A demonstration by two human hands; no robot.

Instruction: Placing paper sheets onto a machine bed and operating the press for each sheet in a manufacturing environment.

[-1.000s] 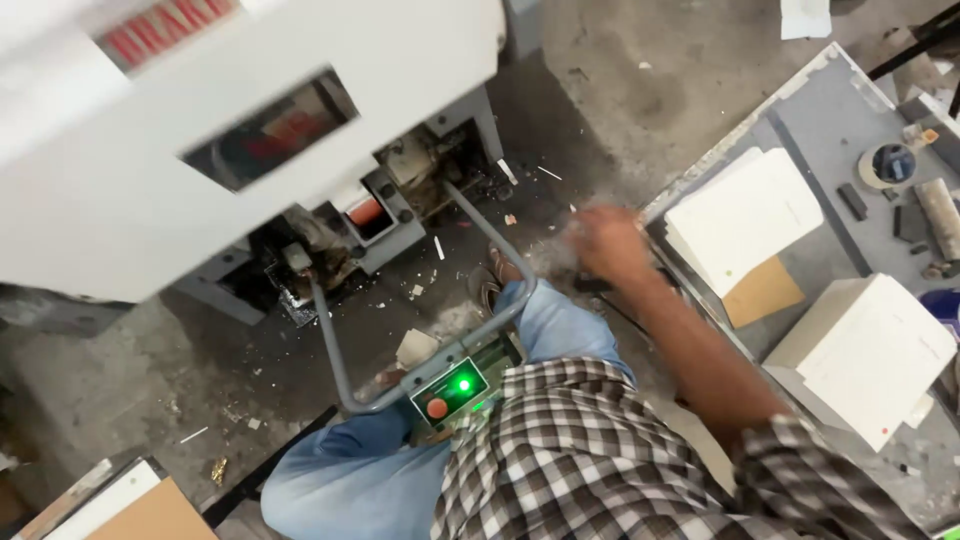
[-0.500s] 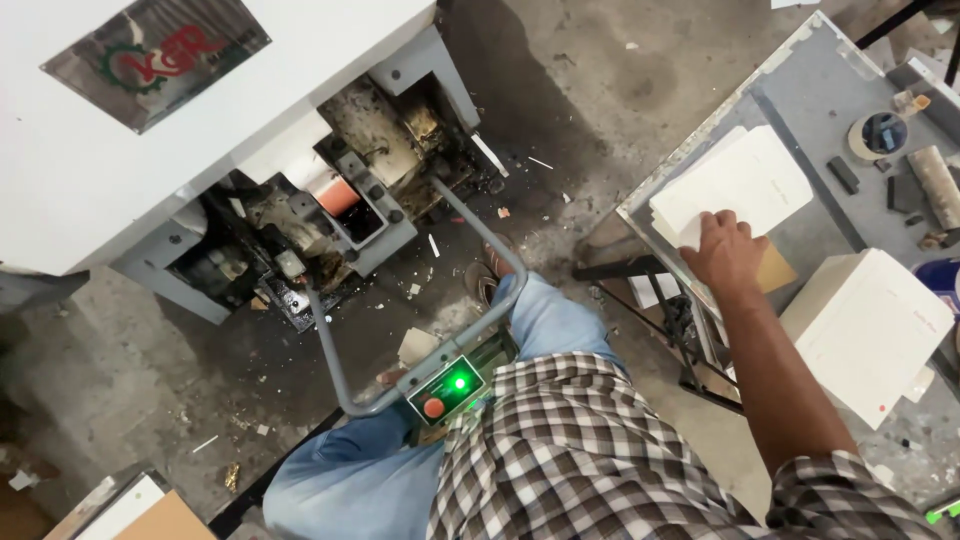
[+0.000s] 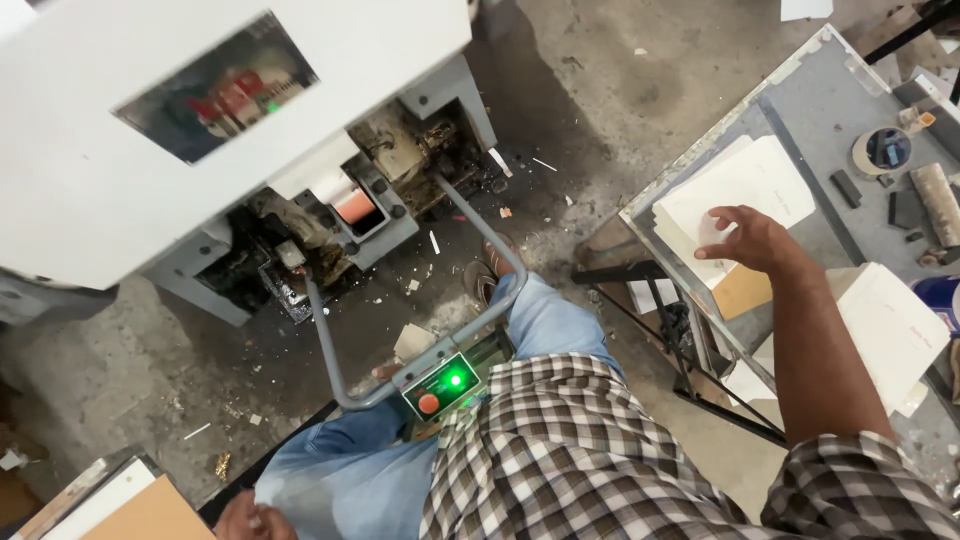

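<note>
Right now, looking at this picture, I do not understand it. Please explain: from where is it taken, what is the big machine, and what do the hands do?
The picture comes from a camera on a seated person's head, looking down at their lap and checked shirt. In front stands a large white machine with an open mechanism below; a grey bar carries a control box with a green light and a red button. The right hand reaches to a grey table and rests its fingers on a stack of white sheets; more white sheets, a tape roll and small tools lie there. The left hand rests by the knee, holding nothing visible.
</note>
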